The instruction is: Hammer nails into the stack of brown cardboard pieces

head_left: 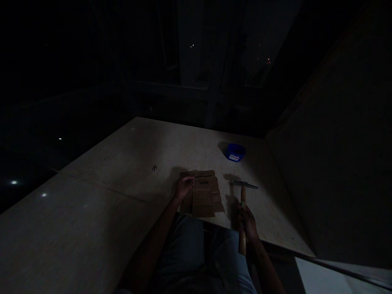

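Evidently the corrugated cardboard [202, 203] lies at the tabletop's [122, 159] near edge, where a knock could tip it off. Its left part meets the left hand [184, 186], whose grip I cannot tell; a stray swing of the wooden-handled hammer [243, 197], gripped in the right hand [249, 225], could strike those fingers.

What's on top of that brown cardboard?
On the brown cardboard, small dark shapes show near its far edge; it's too dim to tell what they are. The left hand is over its left side, hiding the part beneath.
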`<state>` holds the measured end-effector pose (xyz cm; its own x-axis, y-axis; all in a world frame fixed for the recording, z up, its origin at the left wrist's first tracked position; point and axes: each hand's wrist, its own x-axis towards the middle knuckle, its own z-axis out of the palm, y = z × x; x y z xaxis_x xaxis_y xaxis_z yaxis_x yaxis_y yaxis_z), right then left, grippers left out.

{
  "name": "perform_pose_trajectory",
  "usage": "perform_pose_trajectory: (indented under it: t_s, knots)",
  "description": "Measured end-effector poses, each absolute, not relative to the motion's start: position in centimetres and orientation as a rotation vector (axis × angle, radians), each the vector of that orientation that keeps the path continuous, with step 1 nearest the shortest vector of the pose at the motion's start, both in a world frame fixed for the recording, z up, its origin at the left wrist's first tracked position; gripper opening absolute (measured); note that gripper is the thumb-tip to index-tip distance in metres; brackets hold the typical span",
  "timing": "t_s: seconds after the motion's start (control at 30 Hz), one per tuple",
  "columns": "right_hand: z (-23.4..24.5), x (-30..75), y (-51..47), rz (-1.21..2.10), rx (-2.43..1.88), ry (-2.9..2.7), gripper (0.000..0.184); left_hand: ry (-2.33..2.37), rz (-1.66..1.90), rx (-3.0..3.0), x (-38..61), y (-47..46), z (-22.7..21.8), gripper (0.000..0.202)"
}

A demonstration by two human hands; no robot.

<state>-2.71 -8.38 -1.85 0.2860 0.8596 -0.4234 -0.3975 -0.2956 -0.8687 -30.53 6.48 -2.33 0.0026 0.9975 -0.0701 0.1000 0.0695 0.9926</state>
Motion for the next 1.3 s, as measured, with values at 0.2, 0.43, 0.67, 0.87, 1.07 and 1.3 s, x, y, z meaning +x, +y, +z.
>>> perform_pose_trajectory:
  t_s: [0.2,0.43,0.67,0.87,1.07,1.3]
  knots:
    - [-1.9,-2.7,-8.4,1.306,-1.397,-0.48,0.057,1.33,0.96,1.659,-29.6,6.3,-2.3,0.026]
    - [-1.9,-2.8,-8.4,1.315,-1.397,-0.513,0.055,1.359,0.813,1.884,-28.8,6.3,-2.3,0.028]
    - [-1.2,-3.0,-8.3,1.283,-1.435,-0.482,0.06,1.36,0.742,1.953,-28.7,6.1,-2.2,0.03]
    - [-1.2,-2.9,-8.3,1.296,-1.433,-0.473,0.059,1.338,0.783,2.001,-28.9,6.3,-2.2,0.026]
    - [-1.4,-2.9,-8.3,1.295,-1.402,-0.5,0.056,1.352,0.799,1.846,-28.7,6.6,-2.8,0.027]
    - [-2.3,-2.7,-8.3,1.33,-1.379,-0.478,0.057,1.332,0.837,1.809,-28.7,6.5,-3.8,0.027]
